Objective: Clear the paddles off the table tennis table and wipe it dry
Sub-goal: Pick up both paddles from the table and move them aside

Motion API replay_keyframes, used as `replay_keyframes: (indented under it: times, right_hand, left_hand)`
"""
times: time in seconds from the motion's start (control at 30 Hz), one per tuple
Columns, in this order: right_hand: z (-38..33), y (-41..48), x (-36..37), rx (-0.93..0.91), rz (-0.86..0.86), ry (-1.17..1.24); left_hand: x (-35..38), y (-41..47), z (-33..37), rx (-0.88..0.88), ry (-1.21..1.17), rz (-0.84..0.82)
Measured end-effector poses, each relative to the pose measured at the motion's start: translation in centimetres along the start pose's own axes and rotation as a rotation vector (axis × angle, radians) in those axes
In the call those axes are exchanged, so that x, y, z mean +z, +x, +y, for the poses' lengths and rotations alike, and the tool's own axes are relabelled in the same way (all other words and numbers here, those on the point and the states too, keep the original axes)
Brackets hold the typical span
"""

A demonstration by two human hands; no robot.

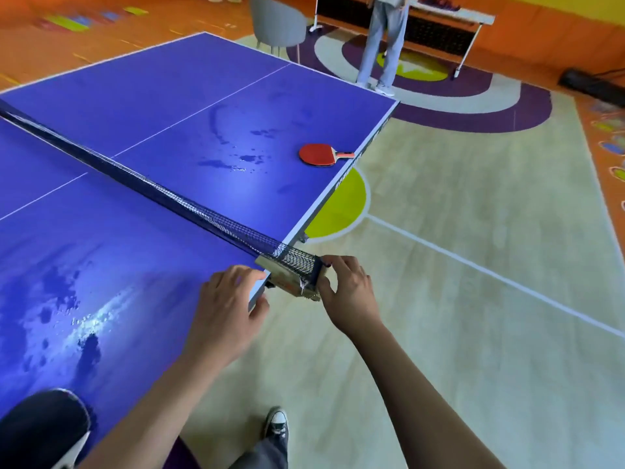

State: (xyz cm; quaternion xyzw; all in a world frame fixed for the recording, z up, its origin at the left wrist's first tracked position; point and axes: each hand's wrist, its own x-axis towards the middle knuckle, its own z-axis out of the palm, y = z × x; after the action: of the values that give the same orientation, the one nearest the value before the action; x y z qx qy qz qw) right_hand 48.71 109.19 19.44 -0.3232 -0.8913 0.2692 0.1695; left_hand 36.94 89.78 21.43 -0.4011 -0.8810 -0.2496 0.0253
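Observation:
A blue table tennis table (162, 106) fills the left of the head view, wet with puddles on both halves. A red paddle (319, 154) lies near the right edge of the far half, its handle pointing off the table. A black paddle (40, 431) lies at the near left corner. The net (152, 192) crosses the table to its clamp post (294, 277) at the near right edge. My left hand (230, 306) grips the table edge beside the clamp, thumb under the edge. My right hand (348, 289) holds the clamp's outer end between fingers and thumb.
A person (384, 45) stands past the far right corner of the table. A grey chair (279, 27) stands behind the far end, and a long bench (439, 18) lines the back wall. Open floor (473, 299) lies to the right. My shoe (277, 424) is below.

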Motion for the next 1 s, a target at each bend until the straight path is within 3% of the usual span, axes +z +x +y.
replay_keyframes:
  times: [0.37, 0.67, 0.83, 1.0]
  right_hand:
    - [9.0, 23.0, -0.5, -0.019, -0.103, -0.078]
    - [19.3, 47.6, 3.7, -0.008, -0.317, -0.084]
    - [25.2, 58.5, 5.4, 0.042, -0.401, -0.163]
    - [28.1, 65.3, 7.8, -0.037, -0.455, -0.276]
  left_hand:
    - [6.9, 19.3, 2.1, -0.023, 0.029, -0.090]
    - [16.1, 31.3, 4.3, -0.298, 0.108, -0.190]
    - [18.7, 35.8, 5.6, -0.341, 0.217, -0.236]
    - [20.3, 39.5, 5.8, -0.362, 0.239, -0.204]
